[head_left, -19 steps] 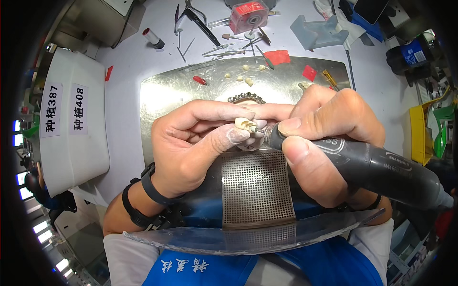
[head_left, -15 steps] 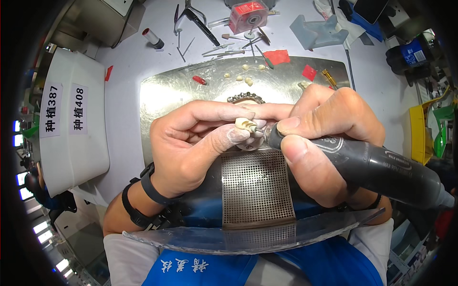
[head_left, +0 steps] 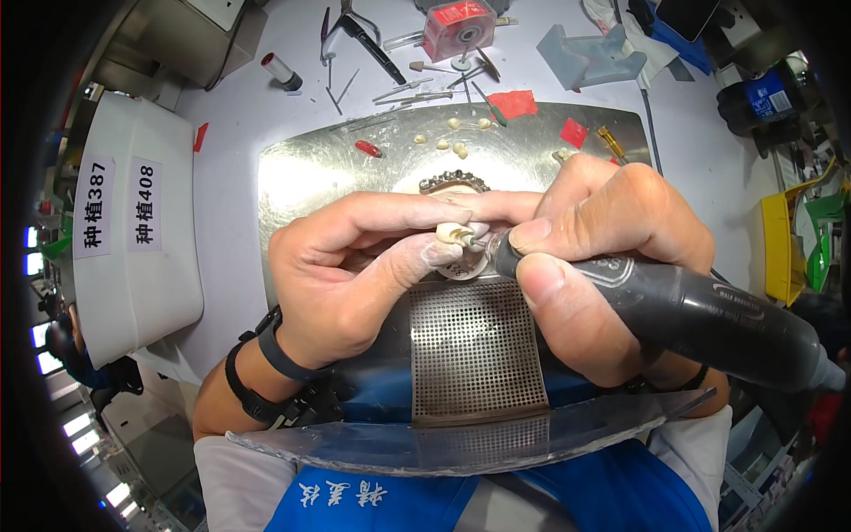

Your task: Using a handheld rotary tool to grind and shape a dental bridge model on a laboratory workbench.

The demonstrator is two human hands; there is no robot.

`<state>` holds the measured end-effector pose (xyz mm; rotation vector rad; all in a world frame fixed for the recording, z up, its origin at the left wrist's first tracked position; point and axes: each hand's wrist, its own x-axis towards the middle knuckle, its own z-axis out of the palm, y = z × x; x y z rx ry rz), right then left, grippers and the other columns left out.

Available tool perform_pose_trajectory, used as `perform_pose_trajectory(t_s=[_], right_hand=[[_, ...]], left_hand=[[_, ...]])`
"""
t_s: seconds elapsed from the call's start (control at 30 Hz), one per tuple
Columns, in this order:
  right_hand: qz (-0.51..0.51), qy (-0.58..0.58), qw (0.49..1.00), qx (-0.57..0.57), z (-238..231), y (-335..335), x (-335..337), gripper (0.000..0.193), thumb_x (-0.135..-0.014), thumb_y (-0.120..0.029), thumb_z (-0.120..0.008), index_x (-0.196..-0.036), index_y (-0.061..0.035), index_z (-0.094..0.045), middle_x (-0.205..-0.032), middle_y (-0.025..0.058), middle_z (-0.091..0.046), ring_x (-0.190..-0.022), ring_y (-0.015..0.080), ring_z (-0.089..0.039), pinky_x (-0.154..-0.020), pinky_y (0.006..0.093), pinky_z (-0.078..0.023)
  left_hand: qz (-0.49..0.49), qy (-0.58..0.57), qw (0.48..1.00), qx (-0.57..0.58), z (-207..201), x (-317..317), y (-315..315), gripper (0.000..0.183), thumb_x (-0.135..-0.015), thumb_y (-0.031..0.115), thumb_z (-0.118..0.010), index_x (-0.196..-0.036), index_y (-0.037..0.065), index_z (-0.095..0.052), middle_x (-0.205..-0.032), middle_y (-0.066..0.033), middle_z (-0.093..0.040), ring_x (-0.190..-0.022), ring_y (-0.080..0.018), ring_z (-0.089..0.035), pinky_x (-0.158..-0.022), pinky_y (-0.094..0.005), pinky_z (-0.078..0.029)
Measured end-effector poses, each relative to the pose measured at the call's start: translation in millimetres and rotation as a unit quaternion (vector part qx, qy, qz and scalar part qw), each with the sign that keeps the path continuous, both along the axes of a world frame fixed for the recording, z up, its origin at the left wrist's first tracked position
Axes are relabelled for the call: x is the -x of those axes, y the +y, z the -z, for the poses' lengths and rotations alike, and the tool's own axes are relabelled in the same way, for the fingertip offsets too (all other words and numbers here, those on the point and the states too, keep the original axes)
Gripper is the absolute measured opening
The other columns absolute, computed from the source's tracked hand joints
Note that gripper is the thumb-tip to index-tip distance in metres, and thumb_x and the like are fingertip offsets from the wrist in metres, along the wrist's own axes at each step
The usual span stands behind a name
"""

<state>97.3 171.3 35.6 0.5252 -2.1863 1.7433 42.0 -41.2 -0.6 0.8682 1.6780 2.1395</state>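
Observation:
Between thumb and index finger, my left hand (head_left: 341, 266) pinches a small cream dental crown (head_left: 456, 234). My right hand (head_left: 603, 257) is closed around a thick black rotary handpiece (head_left: 691, 306), held like a pen. Its thin metal bur (head_left: 480, 242) points left and meets the right side of the crown; whether it is spinning I cannot tell. Just beyond my fingers lies a dental model with a row of dark metal teeth (head_left: 454, 180), partly hidden by my hands. Several loose cream crowns (head_left: 456, 147) rest on the metal plate (head_left: 328, 160) behind it.
Below my hands are a perforated metal grille (head_left: 477, 355) and a clear curved shield (head_left: 461, 439). A white bin (head_left: 133, 293) stands at left. Several burs (head_left: 415, 97), a red box (head_left: 456, 31) and a grey stand (head_left: 589, 58) lie at the back. A dark bottle (head_left: 767, 105) is at right.
Both hands stay nearly in place, with the bur still against the crown. The crown and the handpiece tip have shifted very slightly, and my left hand has tilted a little.

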Motion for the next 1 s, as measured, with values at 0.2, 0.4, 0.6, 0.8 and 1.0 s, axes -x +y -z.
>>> perform_pose_trajectory(t_s=[0.2, 0.4, 0.6, 0.8, 1.0], right_hand=[[-0.029, -0.021, 0.999, -0.018, -5, 4, 1, 0.015, -0.087, -0.008, -0.067, -0.092, 0.0000, -0.055, -0.074, 0.0117, -0.055, -0.068, 0.0134, -0.059, -0.081, 0.0449, -0.060], [-0.047, -0.018, 0.999, 0.015, 3, 5, 1, 0.016, -0.088, -0.007, -0.066, -0.095, 0.0012, -0.054, -0.075, 0.0121, -0.054, -0.074, 0.0211, -0.067, -0.087, 0.0504, -0.060], [-0.069, -0.014, 0.997, -0.023, 1, 14, 5, 0.016, -0.088, -0.005, -0.065, -0.098, 0.0018, -0.053, -0.075, 0.0130, -0.055, -0.082, 0.0278, -0.071, -0.083, 0.0458, -0.061], [-0.040, -0.034, 0.999, 0.010, -2, 5, -1, 0.014, -0.088, -0.005, -0.065, -0.096, 0.0015, -0.055, -0.075, 0.0126, -0.056, -0.085, 0.0296, -0.072, -0.079, 0.0425, -0.061], [-0.020, -0.014, 1.000, 0.013, 2, 3, -1, 0.014, -0.087, -0.005, -0.067, -0.094, 0.0009, -0.056, -0.076, 0.0134, -0.057, -0.076, 0.0232, -0.070, -0.078, 0.0425, -0.061]], left_hand=[[-0.002, -0.034, 0.999, -0.024, 2, -2, 2, 0.020, -0.094, -0.005, -0.064, -0.114, -0.008, -0.065, -0.114, -0.0230, -0.071, -0.102, -0.0212, -0.070, -0.091, -0.0328, -0.057], [0.015, -0.082, 0.996, -0.028, 3, -2, -1, 0.018, -0.094, -0.005, -0.063, -0.113, -0.008, -0.065, -0.113, -0.0238, -0.071, -0.101, -0.0214, -0.071, -0.091, -0.0330, -0.057], [0.010, -0.098, 0.994, -0.057, 3, -2, 2, 0.019, -0.095, -0.005, -0.062, -0.113, -0.008, -0.065, -0.110, -0.0230, -0.072, -0.099, -0.0209, -0.071, -0.090, -0.0324, -0.058], [0.012, -0.102, 0.994, -0.040, 2, -2, 2, 0.020, -0.095, -0.005, -0.063, -0.114, -0.009, -0.065, -0.109, -0.0229, -0.072, -0.099, -0.0209, -0.072, -0.090, -0.0326, -0.058], [0.011, -0.108, 0.994, -0.026, -2, -3, 2, 0.020, -0.095, -0.004, -0.063, -0.114, -0.009, -0.065, -0.108, -0.0229, -0.072, -0.099, -0.0210, -0.072, -0.090, -0.0324, -0.058]])
